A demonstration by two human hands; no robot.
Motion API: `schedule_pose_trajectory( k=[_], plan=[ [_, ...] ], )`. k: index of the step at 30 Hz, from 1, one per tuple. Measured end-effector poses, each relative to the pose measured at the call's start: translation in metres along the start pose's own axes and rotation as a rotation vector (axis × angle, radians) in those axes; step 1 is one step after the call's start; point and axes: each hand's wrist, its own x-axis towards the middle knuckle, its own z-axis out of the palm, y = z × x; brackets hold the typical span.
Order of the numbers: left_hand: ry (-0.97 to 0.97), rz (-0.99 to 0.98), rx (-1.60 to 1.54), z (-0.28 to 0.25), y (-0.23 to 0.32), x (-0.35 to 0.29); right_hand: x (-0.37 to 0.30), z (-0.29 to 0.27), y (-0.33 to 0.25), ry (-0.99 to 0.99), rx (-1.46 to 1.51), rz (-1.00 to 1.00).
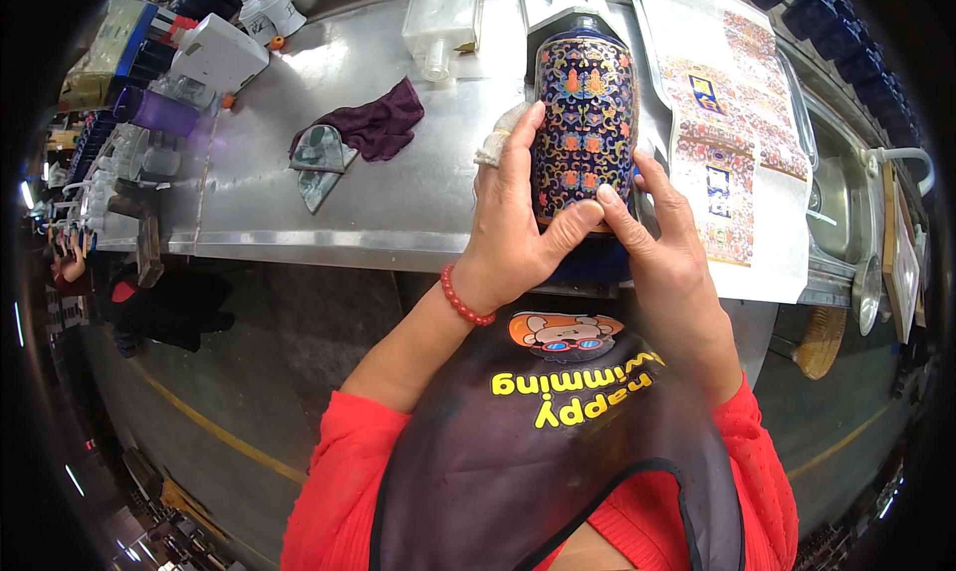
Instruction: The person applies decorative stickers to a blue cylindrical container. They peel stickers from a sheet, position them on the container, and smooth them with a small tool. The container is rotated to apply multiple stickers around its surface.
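A dark blue bottle [586, 138] with a dense floral pattern lies on its side at the bench's front, its neck pointing away from me. My left hand [523, 208] grips its left side, fingers stretched along the edge and thumb on the patterned face. My right hand [662, 223] holds the right side, its thumb close to the left thumb near the lower end of the pattern. The fingers' undersides are hidden. Right of the bottle are patterned paper sheets [732, 242] with similar floral prints. A greyish cloth [495, 145] is beside my left fingers.
A purple cloth [383, 120] and a dark green folded piece [321, 163] lie left on the metal bench [249, 208]. A clear bottle [441, 23] is at the back, a white jug [219, 55] farther left. A sink [836, 198] and several blue bottles [832, 23] stand right.
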Motion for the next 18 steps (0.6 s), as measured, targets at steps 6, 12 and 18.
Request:
schedule_pose_trajectory(
  k=[6, 12, 18],
  plan=[
    [-0.026, 0.037, 0.069, -0.001, -0.002, -0.003, -0.001, 0.001, 0.003, -0.009, -0.013, -0.017],
    [0.076, 0.088, 0.142, -0.013, 0.02, -0.01, 0.001, -0.024, -0.012, 0.168, 0.416, 0.181],
    [-0.148, -0.255, -0.439, -0.024, 0.052, -0.03, 0.024, -0.016, -0.038, 0.069, 0.497, -0.02]
  ],
)
